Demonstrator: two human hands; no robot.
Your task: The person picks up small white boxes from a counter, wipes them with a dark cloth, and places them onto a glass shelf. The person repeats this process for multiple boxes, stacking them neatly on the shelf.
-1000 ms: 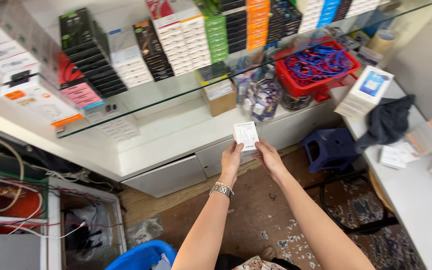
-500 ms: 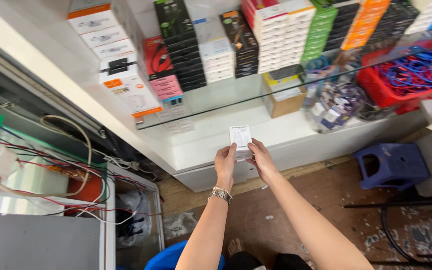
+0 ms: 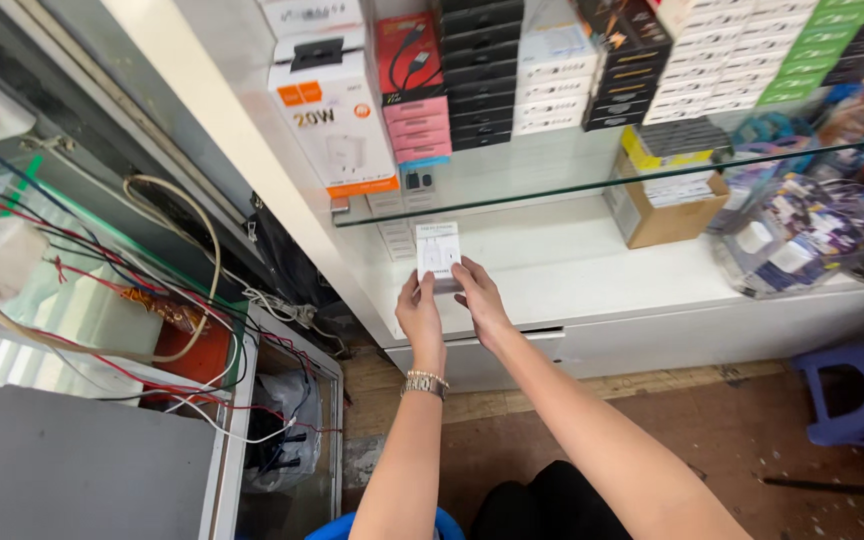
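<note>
Both hands, left hand and right hand, pinch my small white flat cardboard box upright below the clear glass shelf. Risk: raising it could strike the glass edge and loosen my grip.

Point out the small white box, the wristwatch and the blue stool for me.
small white box (image 3: 437, 251), head view, middle of its front face.
wristwatch (image 3: 425, 383), head view, metal band across the left wrist.
blue stool (image 3: 857, 385), head view, its seat top at the right edge.
</note>
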